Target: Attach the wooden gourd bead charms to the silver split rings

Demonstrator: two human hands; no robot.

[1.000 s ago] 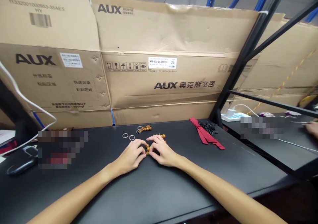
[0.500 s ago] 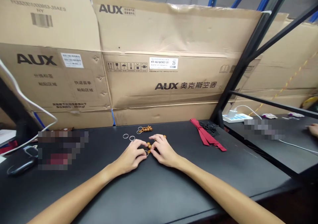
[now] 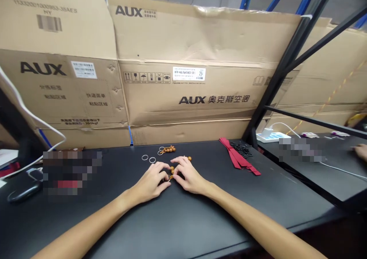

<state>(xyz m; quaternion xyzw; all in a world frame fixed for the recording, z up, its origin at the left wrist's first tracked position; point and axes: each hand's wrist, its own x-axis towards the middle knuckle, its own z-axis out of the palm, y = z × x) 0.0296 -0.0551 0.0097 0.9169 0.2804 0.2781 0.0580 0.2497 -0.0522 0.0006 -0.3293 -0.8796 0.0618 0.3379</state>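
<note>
My left hand (image 3: 153, 179) is closed in a pinch on a metal key ring, which its fingers mostly cover. Against it, my right hand (image 3: 187, 176) pinches the cord end of a beaded keychain (image 3: 172, 170) with round, amber-brown wooden beads. Hand and beads rest low, close to the black tabletop. Another brown bead (image 3: 189, 158) shows past the right fingers; what it belongs to is hidden. Behind the hands lies a beaded keychain with rings (image 3: 169, 149). Two loose key rings, one (image 3: 145, 157) left of the other (image 3: 152, 160), lie beyond my left hand.
Red ribbon strips (image 3: 237, 155) and a pile of black clasps (image 3: 243, 149) lie at the right rear. Cardboard (image 3: 186, 109) walls the back. Dark glasses (image 3: 25, 188) and a white cable (image 3: 31, 117) are at left. Past the black frame (image 3: 275, 75), another person's hand (image 3: 360, 151) shows.
The ring between my hands has tipped and sunk closer into my left fingers. My right fingers have shifted slightly left. The other items stay put.
</note>
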